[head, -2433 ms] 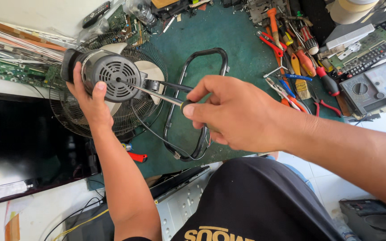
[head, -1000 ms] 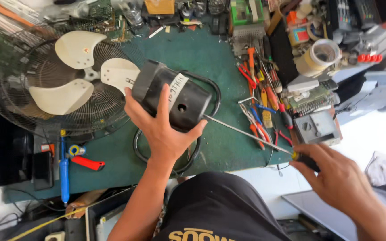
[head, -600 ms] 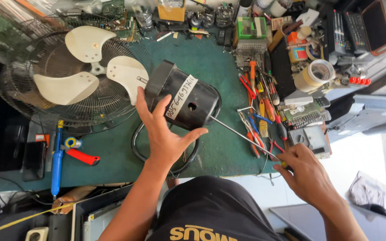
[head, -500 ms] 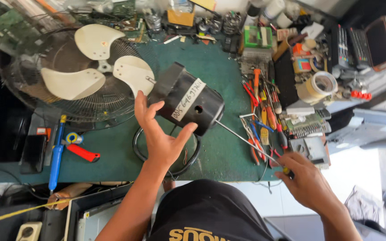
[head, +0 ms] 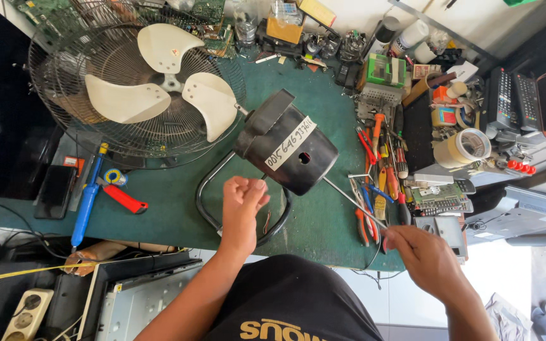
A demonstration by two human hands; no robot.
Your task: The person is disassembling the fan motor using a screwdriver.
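Near the middle of the frame a black fan motor housing point(head: 287, 149) lies tilted on the green work mat point(head: 159, 208), a white paper label stuck across its side. It rests over a black tubular metal stand loop point(head: 210, 189) that curves below it.

The left hand point(head: 241, 205) sits just below the housing, fingers curled loosely inward into a half fist; it holds nothing, and it looks to be just short of the housing rather than on it, though the angle makes that hard to judge.

The right hand point(head: 426, 259), at lower right, is clenched around the dark handle of a long screwdriver point(head: 356, 203) (the handle itself is mostly hidden by the fingers). Its thin metal shaft runs up and left, with the tip at the lower right edge of the housing.

In the upper left lies a wire fan guard point(head: 134, 88) with cream fan blades point(head: 165, 82) inside. A blue soldering tool point(head: 88, 199) and a red-handled tool point(head: 123, 197) lie at left. A roll of tape point(head: 464, 148) stands at right, beside a scatter of screwdrivers and pliers point(head: 380, 170).
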